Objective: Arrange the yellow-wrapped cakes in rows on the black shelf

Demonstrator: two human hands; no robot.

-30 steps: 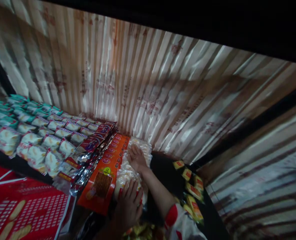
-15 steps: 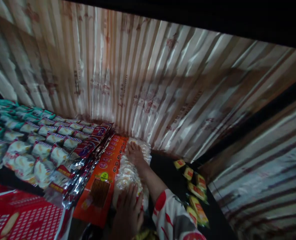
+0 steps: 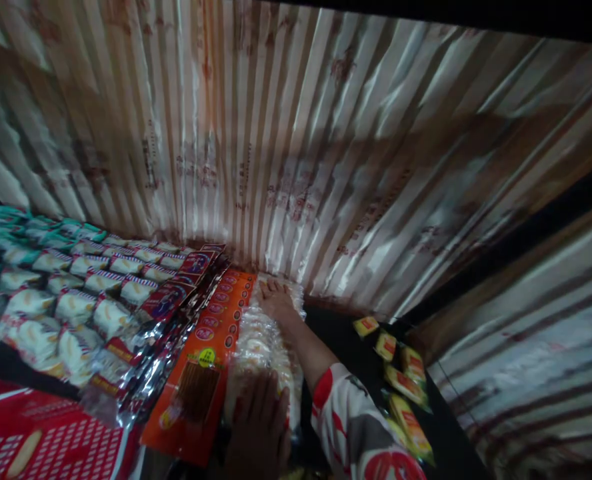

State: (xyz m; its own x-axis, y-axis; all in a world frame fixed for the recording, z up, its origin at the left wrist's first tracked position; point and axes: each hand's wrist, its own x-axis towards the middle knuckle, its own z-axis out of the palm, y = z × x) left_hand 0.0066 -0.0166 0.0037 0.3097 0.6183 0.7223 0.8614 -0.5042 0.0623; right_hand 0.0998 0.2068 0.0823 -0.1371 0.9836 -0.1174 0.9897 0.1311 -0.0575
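My right hand [image 3: 275, 298] lies flat, fingers spread, on the far end of the row of clear cracker packs [image 3: 261, 347], hard against the striped foil wall [image 3: 296, 147], and my left hand [image 3: 259, 427] presses palm-down on the near end of that row. The orange packet [image 3: 203, 373] lies touching the row's left side, and small yellow packets [image 3: 401, 380] sit well apart on its right

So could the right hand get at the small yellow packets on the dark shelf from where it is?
Probably yes. The right hand lies flat on the clear packets, and the yellow packets lie just to its right on bare dark shelf, nothing between.
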